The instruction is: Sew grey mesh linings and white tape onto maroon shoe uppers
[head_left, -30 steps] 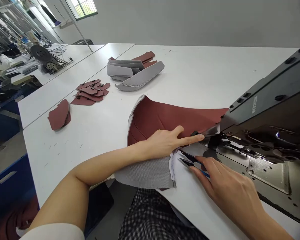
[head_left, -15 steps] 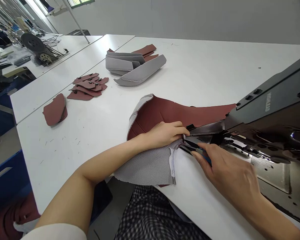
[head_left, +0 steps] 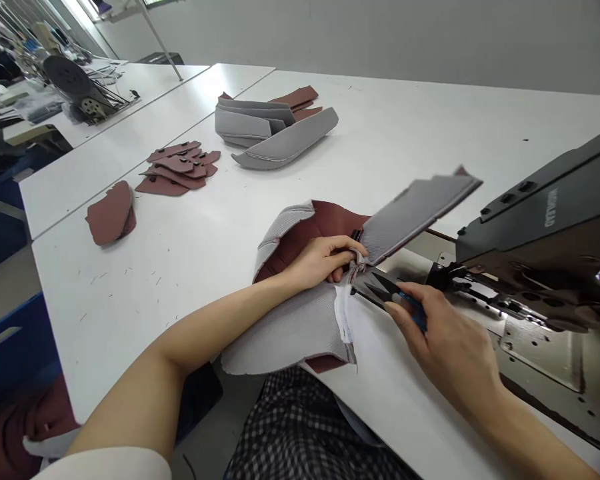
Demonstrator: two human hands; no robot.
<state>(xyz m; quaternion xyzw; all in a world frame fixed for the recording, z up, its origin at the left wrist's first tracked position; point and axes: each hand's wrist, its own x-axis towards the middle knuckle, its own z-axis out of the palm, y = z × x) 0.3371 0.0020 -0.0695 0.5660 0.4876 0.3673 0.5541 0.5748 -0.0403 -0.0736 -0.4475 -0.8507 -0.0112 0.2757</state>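
My left hand (head_left: 325,259) pinches the bunched seam edge of a sewn cover (head_left: 285,330), brown-red on one face and grey mesh on the other. A long flap of that cover (head_left: 410,213) sticks up to the right beyond my fingers. In my right hand (head_left: 445,327) are small thread snips (head_left: 403,300) with a blue handle, their black blades parted and pointing left at the seam by my left fingertips. Whether the blades touch the fabric I cannot tell. A white strip (head_left: 343,313) runs along the cover's near right edge.
A sewing machine (head_left: 540,247) stands close on the right, its metal bed beneath. Grey curved panels (head_left: 285,140), small brown-red pieces (head_left: 180,170) and another brown-red stack (head_left: 111,215) lie on the white table (head_left: 180,267). Thread scraps are scattered at left.
The cover has come away from the machine, and its right part has swung up with the grey face showing. My left hand has shifted slightly left. The snips stay near the seam.
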